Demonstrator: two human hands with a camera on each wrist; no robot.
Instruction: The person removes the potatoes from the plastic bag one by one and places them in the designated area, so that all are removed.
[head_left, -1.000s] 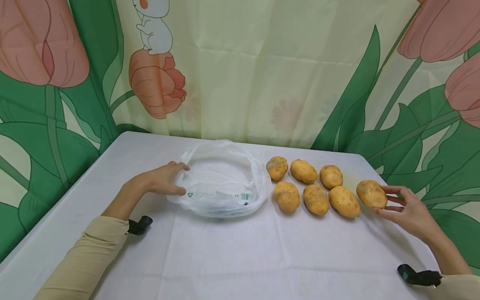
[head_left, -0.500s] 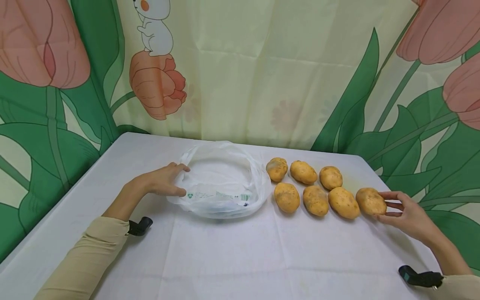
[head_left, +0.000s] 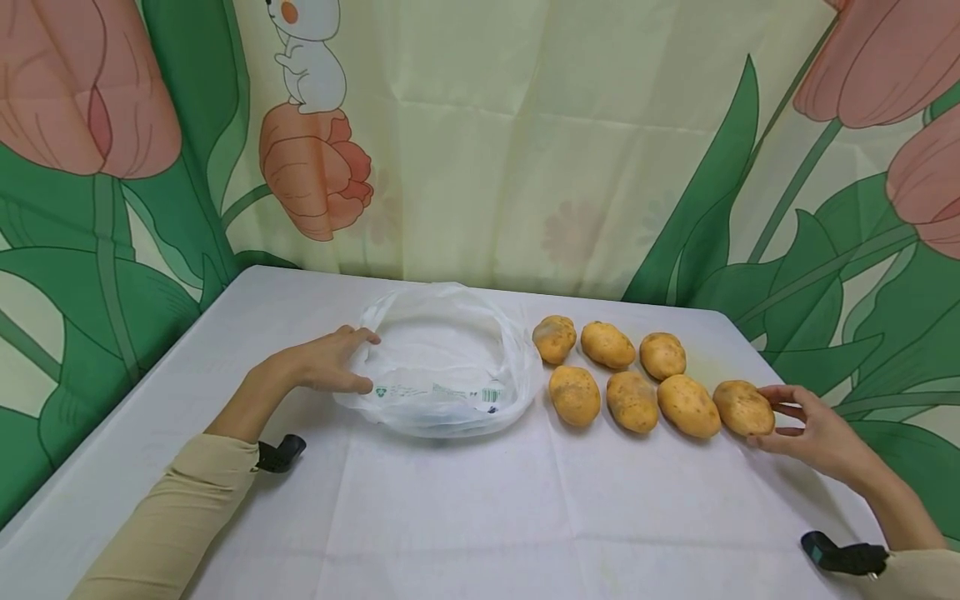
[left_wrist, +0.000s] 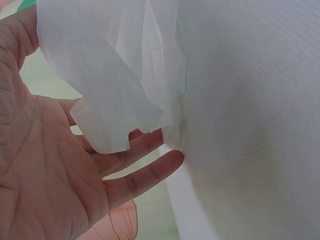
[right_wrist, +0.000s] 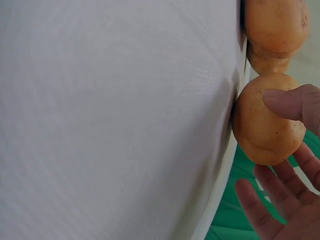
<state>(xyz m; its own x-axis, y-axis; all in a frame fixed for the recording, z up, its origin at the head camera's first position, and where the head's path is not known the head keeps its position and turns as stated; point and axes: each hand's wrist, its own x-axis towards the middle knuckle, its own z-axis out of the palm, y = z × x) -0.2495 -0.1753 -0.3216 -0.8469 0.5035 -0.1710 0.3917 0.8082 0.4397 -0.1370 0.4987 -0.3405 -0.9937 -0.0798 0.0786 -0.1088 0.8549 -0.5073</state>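
Observation:
In the head view my left hand (head_left: 330, 360) is at the left rim of a translucent white plastic bag (head_left: 442, 417), thumb and forefinger spread apart against it. The left wrist view shows a loose flap of the plastic bag (left_wrist: 115, 65) hanging in front of extended fingers (left_wrist: 145, 180). At the right, my right hand (head_left: 813, 429) holds a potato (head_left: 744, 408) by its side, low at the tabletop. The right wrist view has the thumb (right_wrist: 287, 102) on that potato (right_wrist: 265, 127), with fingertips on its other side.
Several more potatoes (head_left: 632, 402) lie in two rows between the bag and the held potato, on a white tablecloth (head_left: 480, 517). A printed curtain (head_left: 480, 150) with tulips hangs behind the table. The bag's mouth faces up, wide apart.
My right hand has lowered its potato to the table, beside the front row's last potato. The left hand and the bag have not visibly moved.

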